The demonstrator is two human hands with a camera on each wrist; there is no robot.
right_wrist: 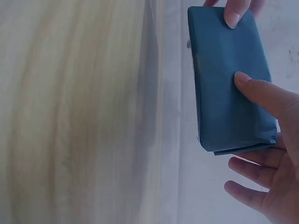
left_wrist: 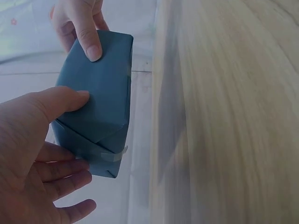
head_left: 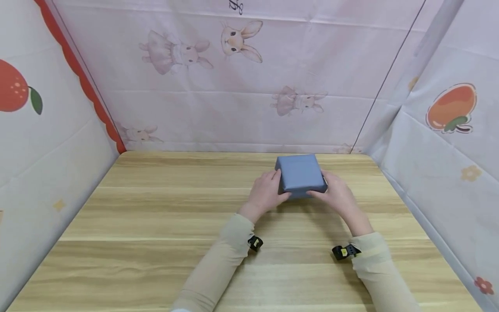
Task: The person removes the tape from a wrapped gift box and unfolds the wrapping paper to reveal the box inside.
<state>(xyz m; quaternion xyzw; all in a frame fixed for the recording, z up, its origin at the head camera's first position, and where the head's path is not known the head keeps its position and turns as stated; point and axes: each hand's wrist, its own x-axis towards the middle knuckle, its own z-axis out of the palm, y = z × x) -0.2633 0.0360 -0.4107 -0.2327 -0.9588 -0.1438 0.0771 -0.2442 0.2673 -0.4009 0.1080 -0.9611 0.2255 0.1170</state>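
Observation:
A box wrapped in plain blue paper [head_left: 301,171] is between both hands near the far side of the table, right of its middle. The left hand [head_left: 266,193] grips its left end, the thumb along the near face and the fingers at the side. At the opposite end the right hand [head_left: 338,196] holds it the same way. In the left wrist view, folded paper and a strip of clear tape [left_wrist: 114,155] show on the end by the left hand. A gap separates the box [right_wrist: 229,79] from the tabletop in the right wrist view.
The wood-grain table [head_left: 156,242] meets a pink rabbit-print cloth [head_left: 241,117] at the back. White fruit-print cloths hang on the left [head_left: 43,143] and right [head_left: 440,173]. Each wrist wears a black strap device, one on the left [head_left: 255,243] and one on the right [head_left: 345,252].

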